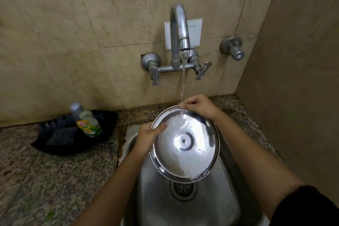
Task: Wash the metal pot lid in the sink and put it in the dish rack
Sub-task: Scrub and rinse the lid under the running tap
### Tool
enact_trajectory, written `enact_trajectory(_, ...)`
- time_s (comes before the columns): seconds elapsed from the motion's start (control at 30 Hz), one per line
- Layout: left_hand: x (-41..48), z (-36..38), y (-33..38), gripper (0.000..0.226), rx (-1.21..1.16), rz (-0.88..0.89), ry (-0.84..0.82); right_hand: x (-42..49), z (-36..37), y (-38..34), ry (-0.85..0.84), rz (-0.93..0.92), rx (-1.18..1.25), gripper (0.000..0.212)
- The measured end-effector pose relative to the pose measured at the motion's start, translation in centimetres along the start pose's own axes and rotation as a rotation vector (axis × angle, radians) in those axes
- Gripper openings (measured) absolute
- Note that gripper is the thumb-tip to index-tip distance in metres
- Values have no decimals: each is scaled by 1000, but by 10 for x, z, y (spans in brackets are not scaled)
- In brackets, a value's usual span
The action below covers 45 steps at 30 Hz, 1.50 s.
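Item: metal pot lid (185,145), round, steel, held over the sink (211,203) under running water.

Location: we held the lid above the basin, just over the drain (181,188), clear of the sink floor. The stream from the tap (178,29) struck it near the far rim and ran down its face.

Grip: our left hand (149,138) was clamped on the lid's left rim, thumb laid on the near face and fingers hidden behind. Our right hand (199,107) pinched the far rim between fingertips and thumb, close beside the point where the water landed.

Orientation: the lid stood tilted, far rim high and near rim low, so that water drained toward us into the basin. The face turned to the camera showed a central rivet inside a ring, with no knob visible; we judged this the underside. Being round, the lid had no long axis of its own; its face pointed up and toward us.

Progress: we judged the rinse to be under way. White film or sheeting water covered much of the face; we could not tell which. Left to do: finishing the rinse, closing the tap and racking the lid. No dish rack was in view.

Adjacent: a black tray (110,117) on the worktop (55,180) held a dish soap bottle (89,124).
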<state>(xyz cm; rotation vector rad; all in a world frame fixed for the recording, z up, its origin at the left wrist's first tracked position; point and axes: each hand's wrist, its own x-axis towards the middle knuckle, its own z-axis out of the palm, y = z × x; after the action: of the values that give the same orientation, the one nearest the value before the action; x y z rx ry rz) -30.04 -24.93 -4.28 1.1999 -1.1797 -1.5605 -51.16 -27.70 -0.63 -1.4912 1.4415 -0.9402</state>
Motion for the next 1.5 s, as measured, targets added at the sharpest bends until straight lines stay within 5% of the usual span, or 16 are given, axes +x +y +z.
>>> enact_trajectory(0.2, -3, 12, 2, 13, 34, 60, 3, 1, 31, -4, -71, -138, -158, 16)
enact_trajectory(0.37, -13, -7, -9, 20, -107, -44, 80, -3, 3, 26, 290, 29, 152, 12)
enact_trajectory(0.47, -12, -1, -3, 22, -58, -167, -112, 0, 20, 17, 114, -11, -156, 14)
enact_trajectory(0.57, -7, 8, 0, 31, -31, -150, -131, 0, 27, -9, -24, -75, -396, 16)
enact_trajectory(0.7, -7, 4, -14, 42, -55, -95, 19, -14, 15, 10, 218, -26, -386, 30)
enact_trajectory(0.8, -7, -3, -23, 42, -103, -111, 173, -36, 20, 50, 589, 19, -707, 29)
enact_trajectory(0.87, -9, 1, -25, 44, -84, -106, 209, -41, 33, 60, 661, 44, -875, 27)
enact_trajectory(1.0, -13, 22, -26, 52, -49, -132, 218, -34, 77, 36, 452, -98, -838, 61)
enact_trajectory(1.17, -5, 17, -27, 47, -145, -154, 316, -87, 100, 41, -115, -368, -903, 59)
enact_trajectory(1.37, -8, 7, -49, 41, -168, -234, 414, -86, 36, 88, 90, 53, -1070, 80)
enact_trajectory(1.5, -15, 29, -49, 45, -183, -250, 345, -42, 70, 57, 106, -66, -980, 76)
